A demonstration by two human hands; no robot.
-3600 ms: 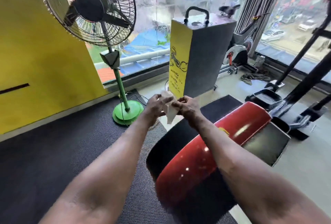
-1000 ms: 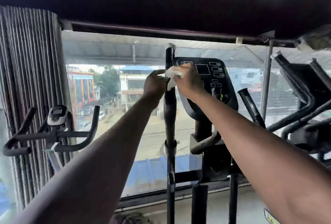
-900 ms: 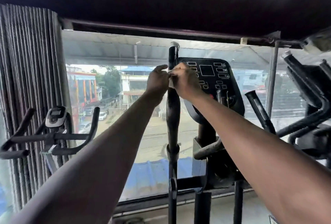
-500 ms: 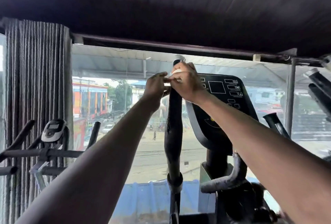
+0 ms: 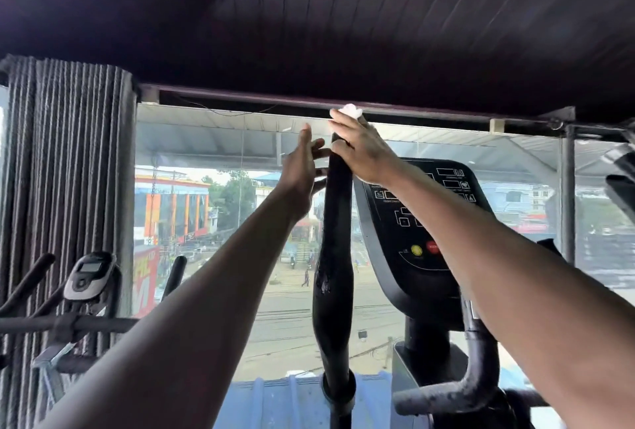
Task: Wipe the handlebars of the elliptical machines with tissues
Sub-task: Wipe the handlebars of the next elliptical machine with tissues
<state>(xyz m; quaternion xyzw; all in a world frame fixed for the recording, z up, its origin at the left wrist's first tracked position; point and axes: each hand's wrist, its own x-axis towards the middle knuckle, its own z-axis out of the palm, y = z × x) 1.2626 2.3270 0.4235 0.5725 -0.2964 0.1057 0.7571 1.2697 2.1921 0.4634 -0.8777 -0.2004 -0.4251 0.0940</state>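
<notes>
The elliptical's tall black left handlebar (image 5: pixel 335 257) rises upright in the middle of the head view. My right hand (image 5: pixel 360 150) wraps its top end, holding a white tissue (image 5: pixel 349 110) against the tip; only a crumpled bit of tissue shows above my fingers. My left hand (image 5: pixel 304 167) is just left of the bar, fingers spread and relaxed, its fingertips close to or touching the bar. The lower curved black handlebar (image 5: pixel 457 391) sits at the bottom right.
The elliptical's black console (image 5: pixel 422 222) with yellow and red buttons stands right of the bar. An exercise bike's handlebars and display (image 5: pixel 87 274) are at the lower left before a grey curtain (image 5: pixel 68 188). A large window lies behind; a dark ceiling is overhead.
My right hand slid up with the tissue to the top of the handlebar. My left hand let go of the tissue and opened beside the bar. The view tilted upward.
</notes>
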